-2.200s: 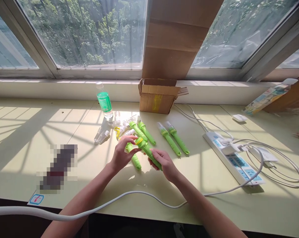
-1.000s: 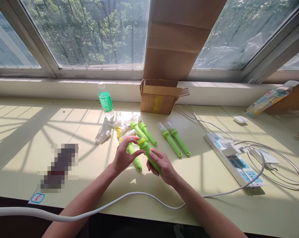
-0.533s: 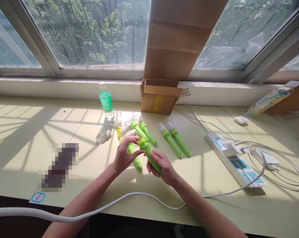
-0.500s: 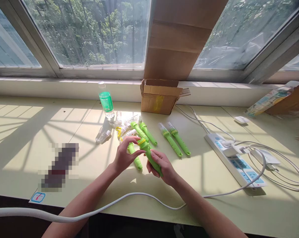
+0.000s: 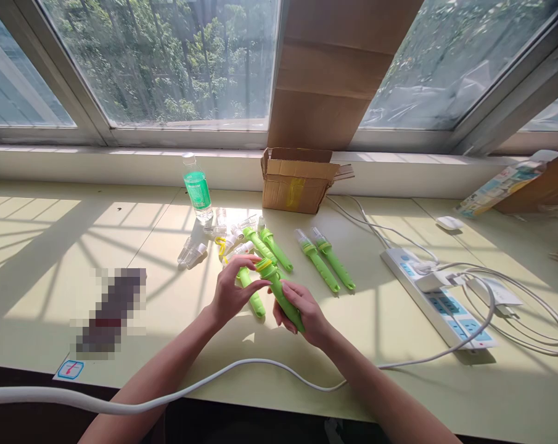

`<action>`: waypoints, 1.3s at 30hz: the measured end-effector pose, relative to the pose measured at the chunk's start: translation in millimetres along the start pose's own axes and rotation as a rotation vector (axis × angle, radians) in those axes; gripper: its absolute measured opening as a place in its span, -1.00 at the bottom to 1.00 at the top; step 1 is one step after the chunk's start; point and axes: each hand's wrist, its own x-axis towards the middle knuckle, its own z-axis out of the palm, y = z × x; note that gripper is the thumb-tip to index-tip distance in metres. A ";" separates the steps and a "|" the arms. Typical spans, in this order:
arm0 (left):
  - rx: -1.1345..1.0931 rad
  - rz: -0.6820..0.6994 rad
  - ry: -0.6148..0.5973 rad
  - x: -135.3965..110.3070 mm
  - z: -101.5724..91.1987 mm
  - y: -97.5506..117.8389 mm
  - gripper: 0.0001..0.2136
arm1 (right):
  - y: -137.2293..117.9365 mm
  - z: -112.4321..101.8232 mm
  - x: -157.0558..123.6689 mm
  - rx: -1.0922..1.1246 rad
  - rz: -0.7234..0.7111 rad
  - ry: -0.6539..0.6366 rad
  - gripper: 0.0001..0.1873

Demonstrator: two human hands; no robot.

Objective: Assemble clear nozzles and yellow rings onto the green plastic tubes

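Note:
My right hand (image 5: 301, 311) is wrapped round the shaft of a green plastic handle (image 5: 279, 290), held tilted above the table. My left hand (image 5: 232, 291) pinches the yellow-ringed top end (image 5: 262, 265) of that same handle with thumb and fingers. Just behind my left hand another green handle (image 5: 251, 294) lies flat on the table. Further back lie two more green handles (image 5: 268, 245), and to their right a pair with clear caps (image 5: 325, 259). A heap of clear caps and small white and yellow parts (image 5: 209, 242) sits left of them.
A green-labelled water bottle (image 5: 196, 188) and an open cardboard box (image 5: 297, 179) stand by the window sill. A power strip (image 5: 438, 296) with plugged cables (image 5: 514, 308) lies at right. A white cable (image 5: 214, 376) runs along the near table edge. A blurred dark object (image 5: 110, 311) lies at left.
Both hands stay on the green handle almost in place; my left fingers have shifted slightly round its top end. Nothing on the table has moved.

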 end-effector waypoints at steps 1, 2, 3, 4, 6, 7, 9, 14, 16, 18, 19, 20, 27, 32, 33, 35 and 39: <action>-0.005 -0.004 0.000 -0.3 0.1 -0.4 -0.70 | -0.1 0.2 -0.2 0.007 0.000 -0.004 -0.67; -0.009 -0.007 -0.001 -0.6 0.3 -0.7 -0.69 | -0.2 0.5 -0.3 0.012 0.001 -0.008 -0.68; -0.012 -0.011 -0.004 -0.9 0.5 -0.9 -0.69 | -0.2 0.8 -0.5 0.014 0.001 -0.012 -0.68; -0.012 -0.017 -0.006 -1.3 0.7 -1.1 -0.70 | -0.2 1.0 -0.8 0.012 -0.001 -0.013 -0.70; -0.010 -0.032 -0.010 -1.9 1.1 -1.5 -0.72 | 0.0 1.3 -1.3 -0.002 -0.011 -0.005 -0.74; -0.010 -0.038 -0.011 -2.3 1.3 -1.7 -0.73 | 0.3 1.2 -1.5 -0.012 -0.014 0.001 -0.74; -0.015 -0.043 -0.012 -3.0 1.7 -2.2 -0.73 | 1.0 0.5 -1.9 -0.027 -0.010 0.013 -0.70; -0.013 -0.035 -0.017 -4.2 2.1 -3.6 -0.77 | 3.3 -2.0 -1.2 -0.043 -0.039 0.035 -0.71; -0.013 -0.037 -0.014 -4.5 1.9 -4.4 -0.77 | 4.0 -2.0 -0.3 -0.054 -0.072 0.067 -0.73; -0.022 -0.043 -0.006 -4.6 1.7 -5.3 -0.74 | 4.1 -1.6 0.6 -0.071 -0.100 0.100 -0.75; -0.028 -0.046 -0.003 -4.6 1.7 -5.6 -0.73 | 3.8 -1.2 0.9 -0.082 -0.111 0.110 -0.76; -0.034 -0.047 -0.001 -4.5 1.7 -5.7 -0.72 | 3.2 -0.9 0.9 -0.091 -0.117 0.112 -0.77; -0.044 -0.022 -0.005 -1.5 2.1 -2.5 -0.70 | -2.2 2.4 -0.9 -0.124 -0.088 0.003 -0.70; -0.001 -0.033 -0.012 0.4 0.5 1.2 -0.75 | -1.5 3.2 -0.3 -0.138 -0.070 0.013 -0.68; 0.006 -0.034 -0.016 0.5 0.3 1.8 -0.76 | -1.5 3.0 -0.3 -0.141 -0.068 0.017 -0.68; 0.007 -0.035 -0.017 0.3 0.1 2.5 -0.77 | -1.5 2.9 -0.1 -0.139 -0.062 0.022 -0.68; -0.005 -0.041 -0.001 -1.2 0.9 1.3 -0.75 | -2.0 3.7 0.4 -0.101 -0.041 0.022 -0.67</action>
